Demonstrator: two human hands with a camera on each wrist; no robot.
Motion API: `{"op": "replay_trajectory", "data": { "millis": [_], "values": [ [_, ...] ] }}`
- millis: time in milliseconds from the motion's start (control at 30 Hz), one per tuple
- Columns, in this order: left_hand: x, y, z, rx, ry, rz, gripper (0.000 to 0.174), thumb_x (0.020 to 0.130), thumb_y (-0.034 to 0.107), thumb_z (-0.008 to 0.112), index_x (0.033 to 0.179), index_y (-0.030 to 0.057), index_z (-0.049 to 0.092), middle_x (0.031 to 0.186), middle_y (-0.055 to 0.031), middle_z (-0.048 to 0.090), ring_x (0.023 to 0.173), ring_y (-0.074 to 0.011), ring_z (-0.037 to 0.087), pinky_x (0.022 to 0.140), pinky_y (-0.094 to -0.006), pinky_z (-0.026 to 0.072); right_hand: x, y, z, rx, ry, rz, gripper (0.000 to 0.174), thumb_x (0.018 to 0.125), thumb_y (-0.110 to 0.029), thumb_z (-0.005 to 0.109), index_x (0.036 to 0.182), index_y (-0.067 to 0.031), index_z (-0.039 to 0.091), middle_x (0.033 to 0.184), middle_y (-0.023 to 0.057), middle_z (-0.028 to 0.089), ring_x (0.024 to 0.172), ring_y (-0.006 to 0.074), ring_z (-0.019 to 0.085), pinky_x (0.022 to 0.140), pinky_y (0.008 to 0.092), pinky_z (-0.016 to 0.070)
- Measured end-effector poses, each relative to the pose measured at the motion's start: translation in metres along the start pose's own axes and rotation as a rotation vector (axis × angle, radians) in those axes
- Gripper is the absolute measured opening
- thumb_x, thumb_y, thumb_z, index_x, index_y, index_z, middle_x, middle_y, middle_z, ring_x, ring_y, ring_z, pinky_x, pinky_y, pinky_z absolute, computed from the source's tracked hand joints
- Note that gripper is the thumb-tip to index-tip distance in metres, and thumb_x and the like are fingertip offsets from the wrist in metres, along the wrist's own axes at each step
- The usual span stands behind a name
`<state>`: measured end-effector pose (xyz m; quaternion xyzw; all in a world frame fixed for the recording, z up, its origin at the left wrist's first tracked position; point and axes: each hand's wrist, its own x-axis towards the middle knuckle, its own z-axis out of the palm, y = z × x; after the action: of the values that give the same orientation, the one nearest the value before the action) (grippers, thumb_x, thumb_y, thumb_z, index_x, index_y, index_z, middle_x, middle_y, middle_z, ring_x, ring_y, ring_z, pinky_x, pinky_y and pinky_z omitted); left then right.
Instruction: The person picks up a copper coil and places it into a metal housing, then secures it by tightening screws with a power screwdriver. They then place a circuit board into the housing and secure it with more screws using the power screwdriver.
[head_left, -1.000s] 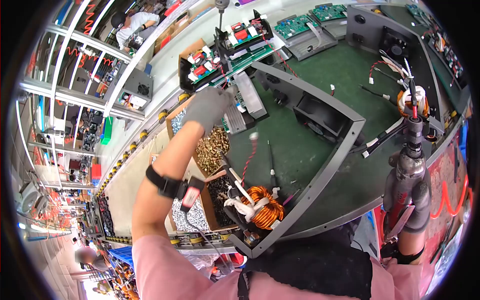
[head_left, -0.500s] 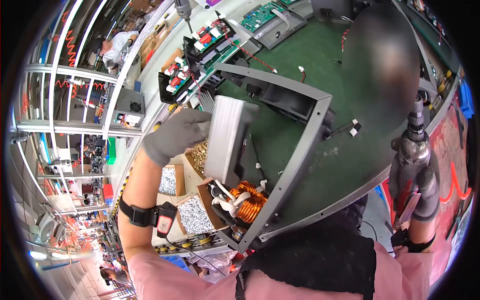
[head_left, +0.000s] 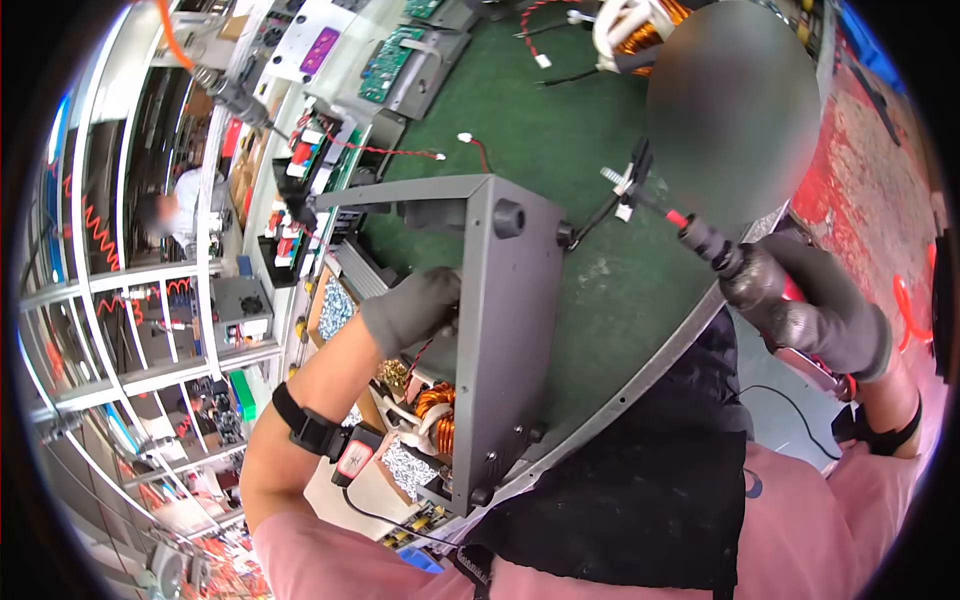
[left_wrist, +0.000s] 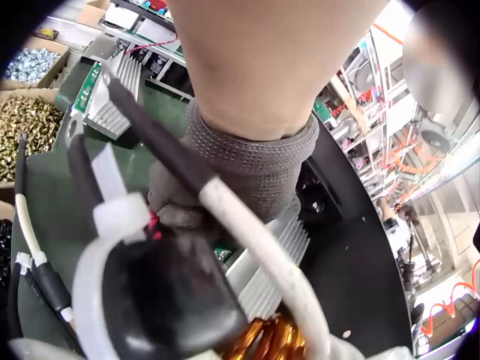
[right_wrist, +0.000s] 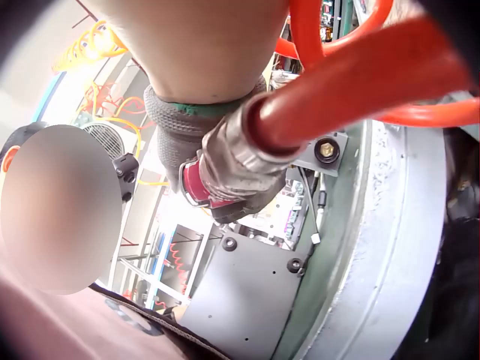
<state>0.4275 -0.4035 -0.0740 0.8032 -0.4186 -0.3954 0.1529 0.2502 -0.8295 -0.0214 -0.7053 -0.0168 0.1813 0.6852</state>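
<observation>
My gloved left hand (head_left: 415, 305) reaches inside a grey metal chassis (head_left: 510, 320), which stands tilted up on its edge. In the left wrist view this hand holds a finned aluminium heat sink (left_wrist: 266, 266) against the black inner panel (left_wrist: 349, 270); its fingertips are hidden. A copper-wound coil (head_left: 437, 410) with white-sleeved leads (left_wrist: 259, 236) sits in the chassis below the hand. My gloved right hand (head_left: 825, 300) grips a pneumatic screwdriver (head_left: 750, 275), its bit pointing left beside the chassis. A red air hose (right_wrist: 360, 82) joins the tool's rear end.
Cardboard boxes hold silver screws (head_left: 335, 305) and brass-coloured screws (left_wrist: 26, 131) to the left. Circuit boards (head_left: 390, 65) lie along the far side of the green bench (head_left: 600, 280). A second screwdriver (head_left: 235, 100) hangs at the upper left. Another coil (head_left: 640, 30) stands at the back.
The left hand has lifted the heat sink from the bench and brought it into the chassis. The chassis has turned up onto its edge. The right hand has brought the screwdriver leftward, nearer the chassis.
</observation>
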Motion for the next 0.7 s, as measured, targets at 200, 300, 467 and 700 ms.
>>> {"op": "replay_trajectory", "data": {
  "millis": [200,300,467,700],
  "values": [
    [0.000,-0.005,0.016,-0.759,0.045,-0.323,0.034,0.083,0.003,0.063,0.117,0.0011,0.059,0.102,-0.0125,0.067,0.089,-0.0230,0.066,0.079,-0.0326,0.0539,0.014,-0.010,0.001,-0.427,-0.147,0.202,0.072,0.062,-0.042,0.086,0.113,-0.0017,0.056,0.084,0.0132,0.065,0.079,0.0273,0.065,0.073,0.0368,0.0509],
    [-0.002,-0.019,0.018,-0.559,0.021,-0.181,0.041,0.084,0.007,0.064,0.124,0.0025,0.055,0.112,-0.0120,0.064,0.097,-0.0232,0.064,0.085,-0.0318,0.0529,0.018,0.000,0.004,-0.573,-0.182,0.236,0.072,0.062,-0.040,0.085,0.116,-0.0026,0.055,0.082,0.0168,0.066,0.078,0.0345,0.067,0.071,0.0395,0.0524],
    [0.000,-0.006,0.004,-0.115,-0.145,0.024,0.048,0.101,0.024,0.044,0.144,0.0036,0.037,0.138,-0.0135,0.049,0.123,-0.0233,0.053,0.101,-0.0363,0.0486,0.026,0.011,0.008,-0.693,-0.175,0.079,0.070,0.065,-0.042,0.083,0.116,-0.0036,0.055,0.080,0.0192,0.066,0.079,0.0378,0.066,0.071,0.0427,0.0523],
    [-0.006,-0.010,0.009,-0.292,-0.115,-0.115,0.049,0.102,0.028,0.041,0.145,0.0046,0.035,0.141,-0.0133,0.046,0.124,-0.0234,0.052,0.102,-0.0374,0.0475,0.033,0.006,0.011,-0.728,-0.207,0.092,0.069,0.066,-0.045,0.081,0.114,-0.0039,0.055,0.078,0.0191,0.066,0.078,0.0378,0.066,0.070,0.0436,0.0520]
  ]
}}
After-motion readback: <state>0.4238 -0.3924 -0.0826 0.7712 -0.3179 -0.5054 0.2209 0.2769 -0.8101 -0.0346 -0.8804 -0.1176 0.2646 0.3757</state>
